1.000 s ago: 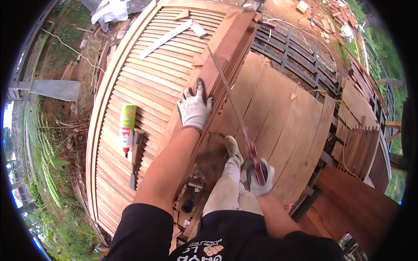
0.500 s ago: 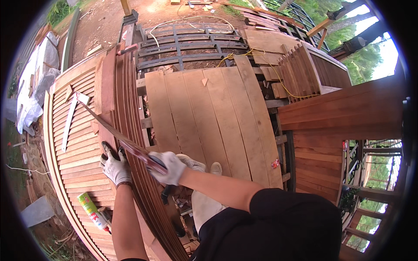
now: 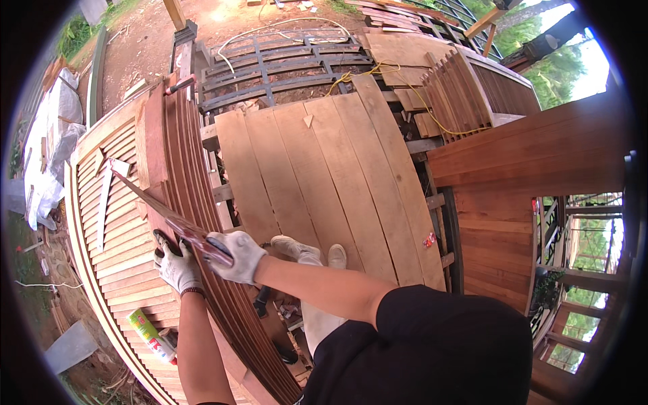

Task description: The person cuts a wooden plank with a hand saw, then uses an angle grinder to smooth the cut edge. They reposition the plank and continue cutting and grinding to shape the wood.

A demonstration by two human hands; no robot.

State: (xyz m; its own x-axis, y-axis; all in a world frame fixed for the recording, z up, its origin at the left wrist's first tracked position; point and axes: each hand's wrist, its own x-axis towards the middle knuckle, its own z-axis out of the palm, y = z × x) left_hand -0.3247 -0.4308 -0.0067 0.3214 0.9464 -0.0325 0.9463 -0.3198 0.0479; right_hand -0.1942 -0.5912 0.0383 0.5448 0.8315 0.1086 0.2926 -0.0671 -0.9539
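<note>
My gloved right hand [image 3: 237,257] is closed round the dark handle of a handsaw. The saw's long blade [image 3: 158,206] slants up and left across the stacked reddish-brown boards [image 3: 192,162], its tip near a white try square [image 3: 106,202]. My gloved left hand [image 3: 178,265] presses on the wood just beside the blade, fingers and thumb apart. Under that side lies a louvred wooden panel [image 3: 128,270] with many slats. Whether the saw's teeth sit in a cut is hidden.
A green and white bottle [image 3: 150,335] lies on the slats by my left forearm. A red-and-black-handled tool [image 3: 180,84] rests on the boards' far end. Wide planks [image 3: 324,196] form a platform at centre. A yellow cord [image 3: 432,115] runs over timber at right; a metal grid [image 3: 283,71] lies beyond.
My right hand and the saw handle have come closer to my left hand, leftward. My left hand stays on the wood. The whole view has shifted slightly.
</note>
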